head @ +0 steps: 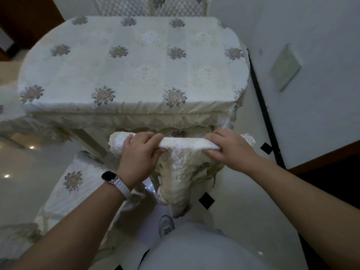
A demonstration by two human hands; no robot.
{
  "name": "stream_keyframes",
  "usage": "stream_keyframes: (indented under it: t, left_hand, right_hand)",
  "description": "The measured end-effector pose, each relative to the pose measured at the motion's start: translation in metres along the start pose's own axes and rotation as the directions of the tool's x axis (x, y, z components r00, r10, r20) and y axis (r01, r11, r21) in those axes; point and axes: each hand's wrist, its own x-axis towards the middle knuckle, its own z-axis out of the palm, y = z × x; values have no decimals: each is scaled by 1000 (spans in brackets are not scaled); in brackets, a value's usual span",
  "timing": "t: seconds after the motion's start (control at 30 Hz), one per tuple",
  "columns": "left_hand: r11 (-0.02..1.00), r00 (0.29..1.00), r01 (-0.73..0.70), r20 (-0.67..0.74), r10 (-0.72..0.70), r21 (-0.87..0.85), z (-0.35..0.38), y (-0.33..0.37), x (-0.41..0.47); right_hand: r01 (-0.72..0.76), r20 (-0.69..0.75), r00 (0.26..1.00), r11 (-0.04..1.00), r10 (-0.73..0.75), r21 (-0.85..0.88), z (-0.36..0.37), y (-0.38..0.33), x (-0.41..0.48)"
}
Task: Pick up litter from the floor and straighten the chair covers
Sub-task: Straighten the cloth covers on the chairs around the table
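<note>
A cream lace chair cover (183, 162) is draped over the top of a chair back in front of me, pushed against the table. My left hand (139, 154) grips the cover on the left part of the top rail, fingers curled over it. My right hand (228, 151) grips the cover on the right part of the rail, bunching the cloth. The cover's lower part hangs down toward the floor in loose folds. No litter shows on the floor.
A table (126, 75) under a floral cream cloth stands just beyond the chair. Another covered chair seat (78, 182) is at my lower left, and a quilted chair back (150, 6) is past the table. A white wall (311, 75) runs along the right. My shoe (166, 225) is on the glossy floor.
</note>
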Motion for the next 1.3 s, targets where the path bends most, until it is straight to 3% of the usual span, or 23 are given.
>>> stream_keyframes:
  t: [0.43,0.77,1.3]
  left_hand:
    - [999,997,-1,81,3,-33,4,-43,27]
    - [996,978,69,202,-58,-48,39,-21,55]
    - [979,960,201,208,-189,-39,75,-11,133]
  right_hand:
    - [-67,90,993,997,70,-43,15,-10,38]
    - [-98,130,987,995,96,7,21,49,46]
    - [-43,62,997,999,44,-8,14,130,96]
